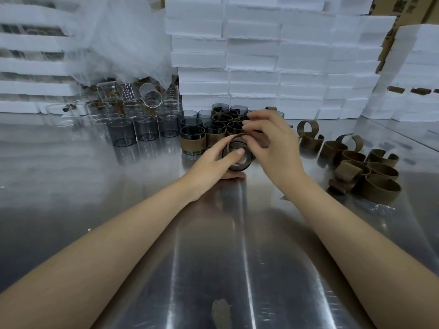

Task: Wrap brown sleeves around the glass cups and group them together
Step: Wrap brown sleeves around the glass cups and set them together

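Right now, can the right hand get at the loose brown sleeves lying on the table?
Probably yes: the loose brown sleeves lie on the steel table just right of the right hand, nothing between. But its fingers pinch the glass cup at its rim.

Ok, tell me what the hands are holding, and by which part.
Both hold one glass cup. The left hand grips its side, thumb across the near wall; the right hand pinches the brown sleeve at the cup's upper edge.
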The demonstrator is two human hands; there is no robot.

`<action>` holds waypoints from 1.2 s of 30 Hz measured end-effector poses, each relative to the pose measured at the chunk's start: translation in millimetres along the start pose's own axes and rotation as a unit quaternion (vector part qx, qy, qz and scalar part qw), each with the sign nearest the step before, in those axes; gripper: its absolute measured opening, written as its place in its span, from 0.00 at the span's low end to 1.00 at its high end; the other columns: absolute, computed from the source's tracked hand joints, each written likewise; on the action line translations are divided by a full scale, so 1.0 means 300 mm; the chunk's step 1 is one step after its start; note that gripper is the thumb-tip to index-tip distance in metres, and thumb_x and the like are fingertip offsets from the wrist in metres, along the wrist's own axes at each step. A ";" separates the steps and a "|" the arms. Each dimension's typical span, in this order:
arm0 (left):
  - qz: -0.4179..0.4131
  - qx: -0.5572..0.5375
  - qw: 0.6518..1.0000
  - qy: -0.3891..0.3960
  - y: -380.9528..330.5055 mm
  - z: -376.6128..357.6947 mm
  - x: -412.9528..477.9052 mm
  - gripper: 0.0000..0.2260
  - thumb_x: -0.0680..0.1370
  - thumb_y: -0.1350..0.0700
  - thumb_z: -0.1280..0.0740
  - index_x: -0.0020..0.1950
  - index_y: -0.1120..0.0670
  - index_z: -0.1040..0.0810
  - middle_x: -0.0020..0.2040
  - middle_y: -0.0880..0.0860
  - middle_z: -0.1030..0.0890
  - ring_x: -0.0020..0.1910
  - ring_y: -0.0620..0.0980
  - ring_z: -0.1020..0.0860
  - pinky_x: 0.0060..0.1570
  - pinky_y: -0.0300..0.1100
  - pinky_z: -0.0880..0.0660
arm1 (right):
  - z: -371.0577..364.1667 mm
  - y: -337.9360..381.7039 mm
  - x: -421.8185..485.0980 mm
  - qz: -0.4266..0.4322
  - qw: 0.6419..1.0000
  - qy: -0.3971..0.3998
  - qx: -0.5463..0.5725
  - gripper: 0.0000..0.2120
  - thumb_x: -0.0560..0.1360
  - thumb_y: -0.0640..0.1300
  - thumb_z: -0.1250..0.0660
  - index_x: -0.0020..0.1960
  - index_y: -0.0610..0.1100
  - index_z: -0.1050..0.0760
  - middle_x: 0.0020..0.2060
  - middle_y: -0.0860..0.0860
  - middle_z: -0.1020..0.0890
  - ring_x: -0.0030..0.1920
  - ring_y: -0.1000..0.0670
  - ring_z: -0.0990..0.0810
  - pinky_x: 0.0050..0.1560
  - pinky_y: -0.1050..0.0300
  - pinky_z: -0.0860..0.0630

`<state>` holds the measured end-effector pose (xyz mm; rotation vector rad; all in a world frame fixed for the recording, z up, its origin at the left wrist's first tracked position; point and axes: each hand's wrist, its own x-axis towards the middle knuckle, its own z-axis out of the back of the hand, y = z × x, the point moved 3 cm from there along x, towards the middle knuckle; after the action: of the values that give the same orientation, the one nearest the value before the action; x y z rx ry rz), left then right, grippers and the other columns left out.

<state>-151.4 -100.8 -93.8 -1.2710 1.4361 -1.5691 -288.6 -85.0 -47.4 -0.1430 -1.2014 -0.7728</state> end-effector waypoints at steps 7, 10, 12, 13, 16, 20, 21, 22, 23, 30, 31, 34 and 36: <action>-0.024 0.017 0.999 -0.014 -0.001 0.004 -0.001 0.18 0.82 0.59 0.37 0.72 0.55 0.31 0.64 0.53 0.24 0.59 0.47 0.20 0.54 0.47 0.20 | -0.032 -0.022 -0.026 -0.120 0.991 0.056 0.036 0.08 0.78 0.40 0.33 0.54 0.41 0.17 0.43 0.49 0.14 0.44 0.55 0.18 0.46 0.67 0.25; -0.045 0.028 0.999 -0.010 -0.001 0.007 -0.003 0.19 0.82 0.60 0.38 0.73 0.57 0.33 0.66 0.55 0.25 0.59 0.47 0.21 0.53 0.44 0.20 | -0.062 -0.020 -0.033 -0.143 0.983 0.114 0.023 0.14 0.82 0.41 0.40 0.65 0.42 0.23 0.54 0.48 0.16 0.53 0.54 0.20 0.51 0.77 0.32; -0.047 0.035 0.998 -0.005 0.002 0.008 -0.002 0.19 0.82 0.60 0.39 0.73 0.57 0.34 0.67 0.56 0.26 0.59 0.47 0.21 0.52 0.42 0.21 | -0.082 -0.021 -0.043 -0.176 0.970 0.160 0.047 0.18 0.83 0.40 0.45 0.71 0.45 0.30 0.57 0.49 0.20 0.55 0.56 0.24 0.51 0.81 0.36; -0.048 0.039 0.998 -0.004 0.003 0.008 -0.001 0.19 0.82 0.60 0.39 0.74 0.57 0.35 0.67 0.56 0.26 0.58 0.45 0.20 0.52 0.41 0.21 | -0.087 -0.021 -0.046 -0.189 0.965 0.172 0.063 0.20 0.83 0.39 0.46 0.73 0.46 0.32 0.57 0.49 0.21 0.54 0.57 0.25 0.50 0.81 0.36; -0.050 0.045 0.998 -0.009 0.005 0.008 0.002 0.17 0.82 0.60 0.39 0.72 0.57 0.33 0.63 0.54 0.24 0.55 0.42 0.20 0.51 0.39 0.21 | -0.092 -0.026 -0.052 -0.205 0.957 0.187 0.084 0.22 0.83 0.38 0.48 0.75 0.49 0.36 0.58 0.48 0.23 0.54 0.54 0.26 0.49 0.81 0.36; -0.056 0.074 0.995 -0.027 0.011 0.022 0.010 0.16 0.83 0.59 0.40 0.71 0.56 0.31 0.63 0.55 0.22 0.62 0.49 0.22 0.58 0.47 0.22 | -0.102 -0.029 -0.061 -0.209 0.946 0.234 0.083 0.26 0.80 0.39 0.45 0.76 0.53 0.42 0.62 0.49 0.25 0.55 0.54 0.25 0.52 0.71 0.33; -0.056 0.084 0.994 -0.030 0.013 0.024 0.012 0.15 0.83 0.59 0.40 0.71 0.55 0.31 0.63 0.55 0.22 0.63 0.50 0.22 0.61 0.49 0.23 | -0.104 -0.029 -0.063 -0.208 0.944 0.241 0.083 0.27 0.79 0.38 0.45 0.76 0.53 0.43 0.62 0.48 0.25 0.56 0.53 0.25 0.54 0.67 0.32; -0.055 0.087 0.994 -0.033 0.014 0.025 0.012 0.15 0.83 0.59 0.41 0.71 0.55 0.31 0.63 0.54 0.22 0.63 0.50 0.22 0.61 0.49 0.23 | -0.104 -0.029 -0.062 -0.204 0.945 0.243 0.081 0.28 0.79 0.36 0.45 0.76 0.52 0.43 0.63 0.48 0.26 0.58 0.52 0.25 0.56 0.65 0.33; -0.054 0.088 0.994 -0.036 0.015 0.025 0.012 0.15 0.83 0.60 0.41 0.71 0.55 0.31 0.62 0.54 0.22 0.63 0.50 0.23 0.61 0.49 0.23 | -0.101 -0.031 -0.060 -0.198 0.946 0.243 0.078 0.28 0.78 0.35 0.46 0.76 0.51 0.43 0.63 0.47 0.26 0.58 0.52 0.26 0.56 0.66 0.34; -0.050 0.086 0.994 -0.041 0.016 0.018 0.016 0.17 0.83 0.65 0.45 0.70 0.55 0.31 0.61 0.50 0.23 0.56 0.41 0.21 0.51 0.42 0.20 | -0.088 -0.043 -0.043 -0.174 0.950 0.253 0.052 0.29 0.76 0.29 0.49 0.75 0.46 0.40 0.63 0.44 0.26 0.57 0.53 0.28 0.55 0.70 0.36; -0.047 0.076 0.995 -0.041 0.015 0.015 0.016 0.17 0.83 0.65 0.46 0.71 0.56 0.31 0.61 0.51 0.24 0.55 0.41 0.20 0.50 0.42 0.20 | -0.087 -0.047 -0.041 -0.173 0.949 0.256 0.053 0.30 0.75 0.28 0.49 0.75 0.46 0.40 0.64 0.44 0.26 0.59 0.53 0.28 0.57 0.70 0.36; -0.041 0.053 0.997 -0.047 0.015 0.014 0.018 0.18 0.83 0.66 0.46 0.72 0.57 0.31 0.64 0.53 0.24 0.57 0.46 0.21 0.54 0.50 0.19 | -0.080 -0.059 -0.040 -0.179 0.945 0.266 0.060 0.33 0.74 0.27 0.48 0.76 0.48 0.41 0.68 0.45 0.28 0.65 0.51 0.29 0.67 0.63 0.35; -0.037 0.039 0.997 -0.052 0.015 0.015 0.017 0.17 0.83 0.67 0.45 0.70 0.57 0.30 0.60 0.51 0.23 0.54 0.46 0.19 0.52 0.49 0.19 | -0.074 -0.063 -0.040 -0.176 0.944 0.270 0.068 0.34 0.74 0.27 0.48 0.76 0.48 0.41 0.69 0.46 0.28 0.68 0.51 0.30 0.70 0.61 0.35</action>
<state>-149.5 -108.0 -97.3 -1.3529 1.2632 -1.5677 -284.2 -104.3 -71.9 0.3895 -0.7556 -0.9577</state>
